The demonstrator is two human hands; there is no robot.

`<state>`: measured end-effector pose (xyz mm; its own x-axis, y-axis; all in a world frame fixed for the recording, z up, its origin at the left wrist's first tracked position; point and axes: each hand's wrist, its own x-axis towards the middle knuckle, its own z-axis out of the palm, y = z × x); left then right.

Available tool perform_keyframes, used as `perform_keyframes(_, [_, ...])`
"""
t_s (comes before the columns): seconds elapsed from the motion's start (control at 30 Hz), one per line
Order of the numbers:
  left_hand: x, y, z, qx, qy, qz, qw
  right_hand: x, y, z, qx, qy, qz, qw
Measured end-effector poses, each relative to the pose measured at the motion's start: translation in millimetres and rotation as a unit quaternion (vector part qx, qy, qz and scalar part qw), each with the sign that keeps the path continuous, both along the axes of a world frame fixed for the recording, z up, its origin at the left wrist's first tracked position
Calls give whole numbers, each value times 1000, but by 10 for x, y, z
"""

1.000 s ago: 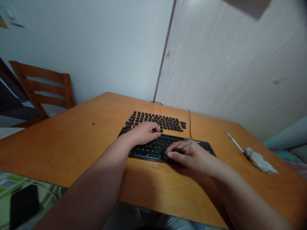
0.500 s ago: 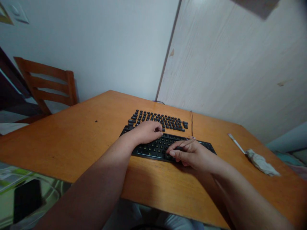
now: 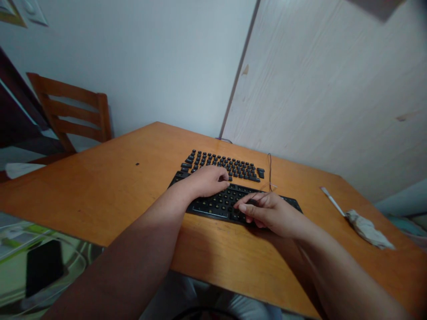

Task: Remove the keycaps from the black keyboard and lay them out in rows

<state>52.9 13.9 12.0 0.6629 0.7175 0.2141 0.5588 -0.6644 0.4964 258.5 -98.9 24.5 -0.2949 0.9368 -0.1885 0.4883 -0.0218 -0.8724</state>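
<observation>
A black keyboard lies on the wooden table, much of its key area stripped to small pale stems. Across its left part rests my left hand, fingers curled down at the far edge, fingertips partly hidden. My right hand is closed in a pinch just above the right part of the keyboard. Thin wires stick out behind its fingers, and a dark piece shows in the grip; it looks like a wire keycap puller. Beyond the keyboard, loose black keycaps are laid out in rows.
On the right of the table lie a white-handled brush and a crumpled pale cloth. A cable runs behind the keyboard. One small dark bit sits at left. A wooden chair stands beyond the table's left edge.
The whole view has shifted slightly. My right hand has lifted a little off the keys and turned, so the thin wires now show. My left hand keeps its place on the keyboard.
</observation>
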Motion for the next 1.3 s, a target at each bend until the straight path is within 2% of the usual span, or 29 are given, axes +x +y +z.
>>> perform_keyframes(0.17, [0,-3,13,1,7,1,1000,4,0,2,71,-20,8,997])
perform_keyframes(0.33, [6,-6,17,0,7,0,1000,22,-6,-6,102,-31,37,994])
perform_keyframes(0.63, [7,-13,19,7,10,0,1000,38,4,-1,204,-52,98,973])
perform_keyframes(0.8, [11,-25,42,4,15,6,1000,20,-10,-27,193,-50,111,974])
perform_keyframes(1.07, [6,-39,60,0,16,4,1000,13,7,-42,179,-64,85,978])
perform_keyframes(1.23, [-3,-29,37,9,12,0,1000,-26,-18,-57,21,-37,37,998])
perform_keyframes(1.3, [-5,-21,21,12,7,-1,1000,-43,-19,-48,10,-25,11,1000])
